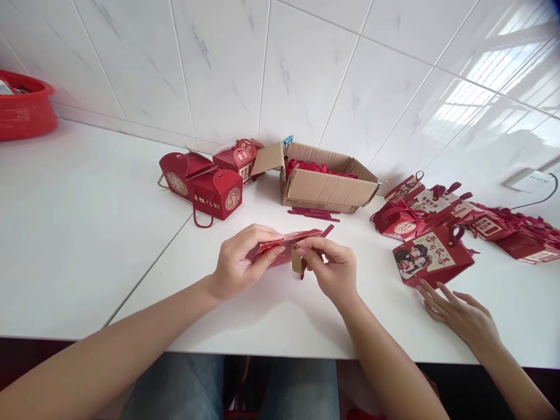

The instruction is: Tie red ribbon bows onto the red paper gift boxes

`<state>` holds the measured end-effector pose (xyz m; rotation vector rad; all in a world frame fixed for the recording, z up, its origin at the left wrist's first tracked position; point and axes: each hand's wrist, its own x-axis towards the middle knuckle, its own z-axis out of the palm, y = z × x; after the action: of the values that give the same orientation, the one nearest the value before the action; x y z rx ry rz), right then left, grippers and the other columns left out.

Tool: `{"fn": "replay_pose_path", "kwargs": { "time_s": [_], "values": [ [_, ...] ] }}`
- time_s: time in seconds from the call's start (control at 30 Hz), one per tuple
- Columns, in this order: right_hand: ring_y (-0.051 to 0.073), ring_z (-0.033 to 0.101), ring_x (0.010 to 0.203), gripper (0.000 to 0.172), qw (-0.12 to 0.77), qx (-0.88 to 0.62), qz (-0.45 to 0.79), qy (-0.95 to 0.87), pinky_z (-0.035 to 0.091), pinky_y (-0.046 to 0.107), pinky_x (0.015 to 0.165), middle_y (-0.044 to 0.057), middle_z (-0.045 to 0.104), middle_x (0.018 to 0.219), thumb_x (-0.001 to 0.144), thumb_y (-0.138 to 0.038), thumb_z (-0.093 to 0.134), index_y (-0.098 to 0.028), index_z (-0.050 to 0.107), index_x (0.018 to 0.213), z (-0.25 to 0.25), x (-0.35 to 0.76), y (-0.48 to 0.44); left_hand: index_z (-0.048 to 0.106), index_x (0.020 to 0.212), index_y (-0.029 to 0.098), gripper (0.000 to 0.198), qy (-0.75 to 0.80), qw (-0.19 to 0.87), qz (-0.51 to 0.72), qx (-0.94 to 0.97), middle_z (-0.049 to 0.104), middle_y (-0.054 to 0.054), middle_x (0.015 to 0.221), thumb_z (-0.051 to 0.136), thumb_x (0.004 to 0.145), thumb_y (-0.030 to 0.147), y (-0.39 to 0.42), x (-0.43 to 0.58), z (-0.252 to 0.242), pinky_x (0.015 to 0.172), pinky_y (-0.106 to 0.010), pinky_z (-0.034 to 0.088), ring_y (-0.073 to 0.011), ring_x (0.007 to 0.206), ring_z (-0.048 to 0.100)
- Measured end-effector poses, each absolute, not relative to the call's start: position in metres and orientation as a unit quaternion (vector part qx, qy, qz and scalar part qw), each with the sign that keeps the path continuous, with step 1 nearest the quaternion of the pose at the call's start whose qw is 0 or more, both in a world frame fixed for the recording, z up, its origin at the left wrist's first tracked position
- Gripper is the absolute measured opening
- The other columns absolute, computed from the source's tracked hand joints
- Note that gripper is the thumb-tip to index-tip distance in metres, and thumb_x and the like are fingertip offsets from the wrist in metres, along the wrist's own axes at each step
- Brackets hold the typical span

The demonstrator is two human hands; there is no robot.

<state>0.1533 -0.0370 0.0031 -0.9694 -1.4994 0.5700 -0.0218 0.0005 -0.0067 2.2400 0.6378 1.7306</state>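
Observation:
Over the table's front middle, I hold a red paper gift box (280, 256), partly folded and seen nearly edge-on. My left hand (245, 259) is closed on its left side, thumb below and fingers behind. My right hand (330, 265) pinches a small gold-coloured flap (297, 259) at the box's right end. A dark red strap (328, 230) sticks up just behind the right fingers; how it joins the box is hidden. Several similar dark red straps (312, 214) lie flat on the table beyond my hands.
A cardboard carton (328, 189) of red ribbons stands against the tiled wall. Red gift boxes (216, 192) sit left of it. More finished-looking boxes (437, 204) crowd the right. Another person's hand (464, 318) touches a printed box (431, 256). A red basket (28, 111) stands far left.

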Motion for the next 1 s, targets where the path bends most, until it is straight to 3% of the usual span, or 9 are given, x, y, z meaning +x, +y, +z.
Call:
{"fn": "replay_pose_path", "kwargs": {
  "time_s": [0.23,0.37,0.43,0.5,0.67,0.8,1.0],
  "values": [
    [0.014,0.056,0.059,0.015,0.604,-0.4,0.052,-0.687,0.049,0.03,0.048,0.002,0.061,0.073,0.083,-0.018,0.06,-0.028,0.07,0.079,0.0,0.15,-0.036,0.066,0.094,0.022,0.015,0.214,0.131,0.581,0.775,0.072,-0.005,0.088,0.065,0.08,0.016,-0.002,-0.021,-0.007,0.07,-0.03,0.058,-0.0172,0.08,0.069],
    [0.019,0.056,0.078,0.009,0.616,-0.4,-0.064,-0.676,0.052,0.037,0.065,0.004,0.052,0.085,0.078,-0.019,0.067,-0.028,0.066,0.08,-0.001,0.153,-0.034,0.065,0.098,0.021,0.023,0.172,0.126,0.582,0.785,0.073,-0.005,0.091,0.066,0.079,0.01,-0.002,-0.021,-0.006,0.072,-0.028,0.058,-0.0171,0.083,0.07],
    [0.023,0.057,0.092,0.015,0.614,-0.405,-0.062,-0.674,0.053,0.04,0.071,0.007,0.053,0.097,0.076,-0.022,0.069,-0.026,0.063,0.088,-0.002,0.155,-0.033,0.064,0.1,0.02,0.024,0.151,0.129,0.578,0.791,0.073,-0.006,0.092,0.066,0.079,0.008,-0.001,-0.022,-0.006,0.074,-0.028,0.058,-0.0175,0.085,0.07],
    [0.023,0.059,0.093,0.02,0.604,-0.395,-0.019,-0.692,0.055,0.037,0.066,0.009,0.056,0.103,0.077,-0.022,0.068,-0.024,0.059,0.095,-0.002,0.155,-0.033,0.063,0.099,0.02,0.023,0.139,0.13,0.579,0.793,0.072,-0.006,0.091,0.064,0.08,0.008,0.0,-0.022,-0.006,0.074,-0.028,0.058,-0.0175,0.086,0.07],
    [0.012,0.057,0.062,0.013,0.603,-0.34,0.062,-0.719,0.049,0.023,0.042,0.003,0.058,0.082,0.081,-0.012,0.061,-0.022,0.059,0.091,-0.007,0.151,-0.031,0.057,0.096,0.019,0.025,0.155,0.12,0.591,0.782,0.066,-0.005,0.087,0.072,0.076,0.017,-0.002,-0.017,-0.01,0.068,-0.028,0.057,-0.0168,0.081,0.067],
    [0.015,0.059,0.068,0.013,0.616,-0.334,0.052,-0.711,0.048,0.023,0.041,0.003,0.057,0.078,0.079,-0.012,0.063,-0.021,0.059,0.087,-0.01,0.146,-0.033,0.053,0.089,0.019,0.041,0.202,0.113,0.618,0.752,0.064,-0.004,0.084,0.083,0.063,0.03,-0.006,-0.01,-0.018,0.065,-0.029,0.056,-0.0173,0.077,0.066],
    [0.017,0.06,0.074,0.011,0.612,-0.324,0.083,-0.717,0.047,0.023,0.043,0.005,0.06,0.079,0.079,-0.014,0.064,-0.021,0.061,0.087,-0.006,0.149,-0.036,0.054,0.089,0.019,0.031,0.189,0.124,0.62,0.751,0.065,-0.005,0.084,0.078,0.069,0.019,-0.005,-0.014,-0.017,0.065,-0.028,0.054,-0.0159,0.074,0.066]
  ]
}}
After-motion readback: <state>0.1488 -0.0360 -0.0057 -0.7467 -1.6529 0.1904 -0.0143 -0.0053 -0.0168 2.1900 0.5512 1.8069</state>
